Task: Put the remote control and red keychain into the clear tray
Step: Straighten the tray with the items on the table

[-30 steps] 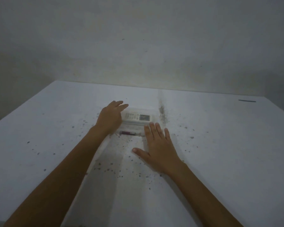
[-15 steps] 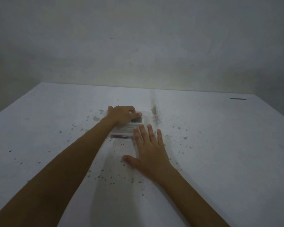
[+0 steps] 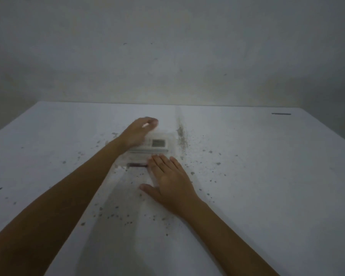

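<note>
The clear tray [image 3: 173, 150] sits mid-table. Inside it, the white remote control [image 3: 157, 145] lies crosswise with its grey display facing up. The red keychain [image 3: 137, 165] lies along the tray's near side. My left hand [image 3: 136, 133] is blurred, hovering over the remote's left end with its fingers curved past the tray's far edge; whether it grips the remote cannot be told. My right hand [image 3: 171, 184] lies flat on the table, fingers spread, their tips against the tray's near right corner.
The white table [image 3: 267, 176] is flecked with dark specks around the tray, and a dark streak [image 3: 181, 132] runs just right of it. A short dark mark [image 3: 281, 114] lies at the far right corner. A bare wall stands behind the table.
My left hand went from beside the tray onto the remote, and has now risen off its right part, uncovering the display. My right hand has stayed flat by the tray.
</note>
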